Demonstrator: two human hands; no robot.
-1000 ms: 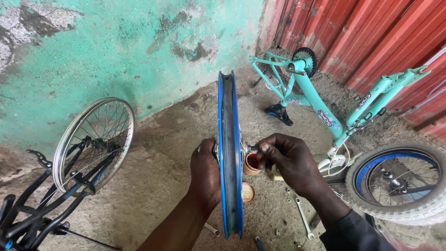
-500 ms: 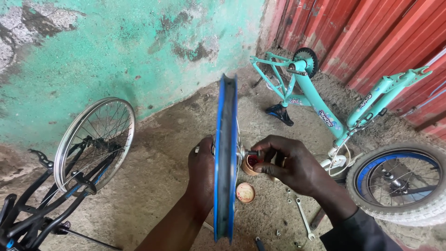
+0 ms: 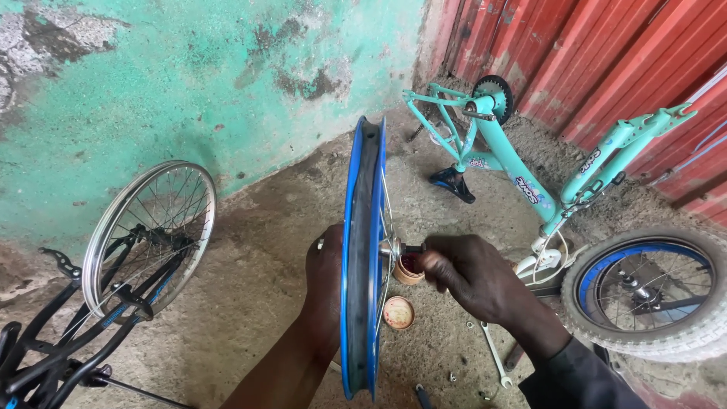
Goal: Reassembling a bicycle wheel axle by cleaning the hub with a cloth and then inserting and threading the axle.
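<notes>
A blue bicycle rim [image 3: 362, 257] stands edge-on in front of me, upright, with thin spokes and a black strip in its channel. My left hand [image 3: 324, 288] grips the hub axle on the rim's left side. On the right side, the fingers of my right hand [image 3: 473, 276] pinch the dark axle end [image 3: 413, 248] sticking out of the hub. Just beyond the axle, a small open tin of reddish grease [image 3: 409, 269] sits on the ground, and its round lid [image 3: 398, 312] lies below it.
An upturned teal bicycle frame [image 3: 522, 178] stands against the red corrugated wall. A blue wheel with a white tyre [image 3: 651, 291] lies at right. A black bicycle with a silver spoked wheel [image 3: 148, 235] is at left. A spanner [image 3: 492, 356] lies on the concrete.
The rim has shifted slightly and my right hand has moved from the grease tin up onto the axle end. My left hand keeps its hold.
</notes>
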